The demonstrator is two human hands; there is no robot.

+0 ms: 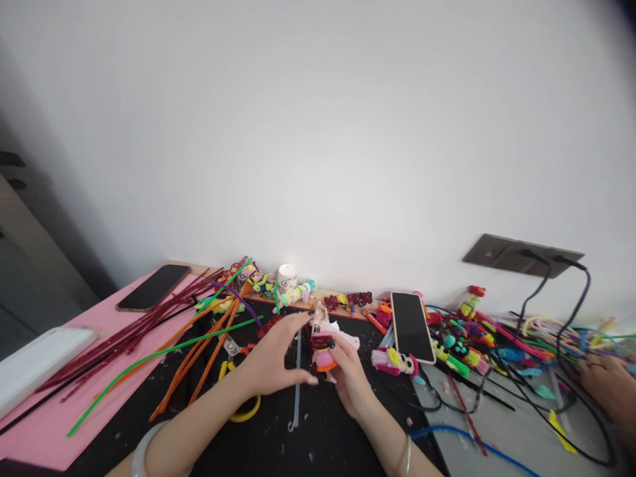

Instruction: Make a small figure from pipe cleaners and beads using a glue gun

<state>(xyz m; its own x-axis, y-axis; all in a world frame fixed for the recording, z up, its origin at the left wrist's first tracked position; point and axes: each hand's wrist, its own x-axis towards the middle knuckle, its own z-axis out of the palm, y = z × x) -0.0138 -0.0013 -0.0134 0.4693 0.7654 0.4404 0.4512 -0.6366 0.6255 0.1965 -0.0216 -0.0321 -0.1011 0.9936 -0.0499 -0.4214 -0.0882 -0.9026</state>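
Observation:
My right hand [352, 377] pinches a small pipe-cleaner doll [324, 359] with a dark red, pink and orange body. Close by on the left is my left hand [271, 358], its thumb and fingers spread apart. Its index fingertip reaches the pale top of the doll; whether it touches cannot be made out. A white piece lies behind the doll. Beneath the hands, a thin translucent glue stick [298, 387] rests on the black mat [278, 444]. Yellow-handled scissors [246, 416] lie partly hidden under my left forearm.
Dark red, orange and green pipe cleaners [149, 358] spread over a pink board [64, 424] at left, beside a phone [154, 287]. Another phone [413, 326] and a finished doll [395, 362] lie right. A co-worker's hand [603, 381] is among pipe cleaners and black cables.

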